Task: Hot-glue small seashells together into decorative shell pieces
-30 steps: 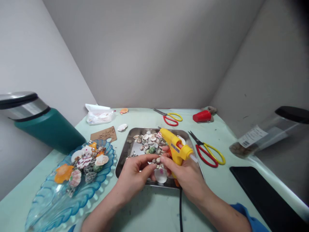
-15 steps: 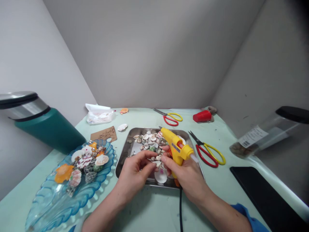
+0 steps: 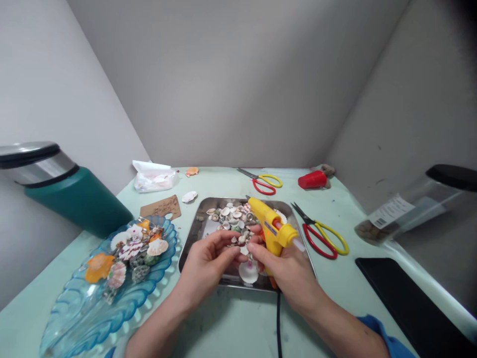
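Observation:
My right hand (image 3: 294, 276) is closed round the handle of a yellow hot glue gun (image 3: 270, 219), nozzle pointing up and away. Its thumb and fingertips come close to my left hand (image 3: 208, 261), whose thumb and forefinger pinch a small whitish shell (image 3: 244, 250); its shape is partly hidden. Both hands are over a metal tray (image 3: 191, 233) with many small shells (image 3: 233, 214). A white scallop shell (image 3: 248, 272) with a pink spot shows just below the fingertips. From the gun a black cord (image 3: 278, 323) runs toward me.
To the left, a blue glass dish (image 3: 89, 311) bears shells and stones beside a green bottle (image 3: 78, 199). Red-and-yellow scissors (image 3: 322, 238) lie right of the tray, another pair (image 3: 263, 180) behind it. Farther right are a clear jar (image 3: 395, 214) and a black flat object (image 3: 406, 298).
My fingertips have shifted slightly around the small shell. The glue gun and the tray look almost the same as before.

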Tool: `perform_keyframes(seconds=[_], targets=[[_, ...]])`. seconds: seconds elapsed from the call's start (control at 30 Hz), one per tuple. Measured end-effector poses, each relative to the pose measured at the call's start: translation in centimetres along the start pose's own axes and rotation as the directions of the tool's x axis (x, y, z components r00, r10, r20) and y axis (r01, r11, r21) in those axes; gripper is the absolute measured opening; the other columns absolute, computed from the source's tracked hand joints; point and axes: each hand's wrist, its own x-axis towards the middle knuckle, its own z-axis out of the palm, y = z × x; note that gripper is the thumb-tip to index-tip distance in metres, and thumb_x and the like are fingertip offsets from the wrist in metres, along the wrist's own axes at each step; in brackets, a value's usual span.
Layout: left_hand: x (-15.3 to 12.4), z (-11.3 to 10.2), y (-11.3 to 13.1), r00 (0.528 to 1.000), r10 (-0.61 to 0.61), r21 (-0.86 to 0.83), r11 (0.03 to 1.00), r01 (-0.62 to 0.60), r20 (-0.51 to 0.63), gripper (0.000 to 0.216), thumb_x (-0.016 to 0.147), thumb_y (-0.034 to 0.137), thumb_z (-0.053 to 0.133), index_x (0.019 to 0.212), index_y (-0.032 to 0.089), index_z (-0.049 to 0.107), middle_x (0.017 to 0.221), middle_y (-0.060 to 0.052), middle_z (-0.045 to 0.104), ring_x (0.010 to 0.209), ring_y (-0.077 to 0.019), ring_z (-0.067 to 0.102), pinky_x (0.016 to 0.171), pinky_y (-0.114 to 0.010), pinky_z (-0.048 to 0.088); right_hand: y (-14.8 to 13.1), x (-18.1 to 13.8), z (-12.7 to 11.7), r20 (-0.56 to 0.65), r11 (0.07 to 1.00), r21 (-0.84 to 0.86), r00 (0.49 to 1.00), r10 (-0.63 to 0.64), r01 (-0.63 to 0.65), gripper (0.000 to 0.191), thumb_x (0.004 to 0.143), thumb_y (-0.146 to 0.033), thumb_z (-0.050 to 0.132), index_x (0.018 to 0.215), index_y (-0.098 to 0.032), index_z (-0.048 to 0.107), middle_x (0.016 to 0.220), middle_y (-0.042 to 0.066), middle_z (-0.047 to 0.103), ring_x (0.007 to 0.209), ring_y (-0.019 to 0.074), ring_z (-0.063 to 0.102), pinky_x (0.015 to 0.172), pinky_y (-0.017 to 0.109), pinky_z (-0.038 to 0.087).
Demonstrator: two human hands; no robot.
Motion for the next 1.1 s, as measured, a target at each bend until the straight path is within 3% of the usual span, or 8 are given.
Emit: perform_keyframes(seconds=[0.27,0.83,1.1], targets=[[-0.11,0.15,0.21,0.999,-0.019,0.0,1.0,0.019,0.033,0.031,0.071,0.03,0.07,0.097,0.014,0.063,0.077,-0.004,0.071,0.069,-0.0182,0.069,0.067,-0.03,0.057,0.16,0.06,-0.08,0.016,1.0,-0.019,1.0,0.021,-0.021,0.029,0.073,-0.026,0.067,0.099,-0.017,0.058,0.07,-0.005,0.058,0.052,0.0074,0.05,0.051,0.021,0.044],[-0.22,0.16,0.39,1.0,-0.017,0.034,0.999,0.017,0.014,0.029,0.073,0.031,0.068,0.096,0.013,0.063,0.069,-0.002,0.067,0.064,-0.0154,0.065,0.065,-0.029,0.056,-0.25,-0.08,0.1,0.025,1.0,-0.022,1.0,0.019,-0.019,0.029,0.071,-0.026,0.068,0.098,-0.017,0.06,0.07,-0.004,0.059,0.056,0.0108,0.052,0.054,0.024,0.044],[-0.18,-0.01,0.26,0.998,0.0,0.05,0.999,-0.003,0.069,0.028,0.075,0.029,0.066,0.097,0.013,0.062,0.074,-0.003,0.068,0.065,-0.015,0.065,0.066,-0.03,0.055,0.27,0.02,-0.1,0.031,1.0,-0.023,0.999,0.019,-0.018,0.031,0.071,-0.027,0.069,0.099,-0.018,0.06,0.07,-0.004,0.058,0.058,0.011,0.052,0.054,0.023,0.044]])
